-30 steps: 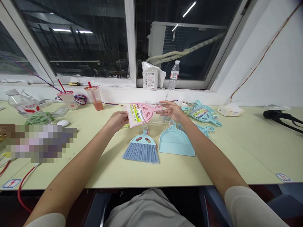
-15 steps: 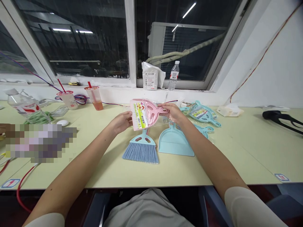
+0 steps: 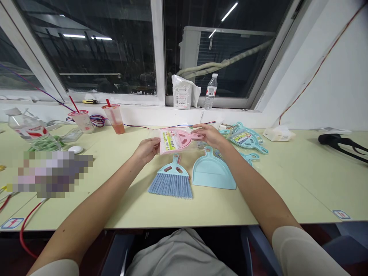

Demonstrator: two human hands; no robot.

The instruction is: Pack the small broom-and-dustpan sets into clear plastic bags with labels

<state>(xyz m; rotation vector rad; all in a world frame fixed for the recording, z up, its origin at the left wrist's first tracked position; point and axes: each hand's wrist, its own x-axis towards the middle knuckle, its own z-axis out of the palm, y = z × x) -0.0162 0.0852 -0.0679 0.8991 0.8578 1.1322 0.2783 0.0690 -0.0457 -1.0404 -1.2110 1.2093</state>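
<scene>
L hand (image 3: 146,150) and R hand (image 3: 209,136) grip pink dustpan set (image 3: 175,141) in clear wrap, fingers closed on both ends, held over table (image 3: 129,211) near blue brush (image 3: 171,182), blue dustpan (image 3: 213,172). Risk: slick wrap slips, pack drops.

My bare left forearm (image 3: 92,193) and right forearm (image 3: 253,184) angle inward from the lower corners, my left hand (image 3: 146,150) and right hand (image 3: 209,136) facing each other, fingers curled in a grip.

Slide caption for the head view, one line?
Left hand and right hand hold a packaged pink dustpan behind a blue hand broom and blue dustpan.
</scene>
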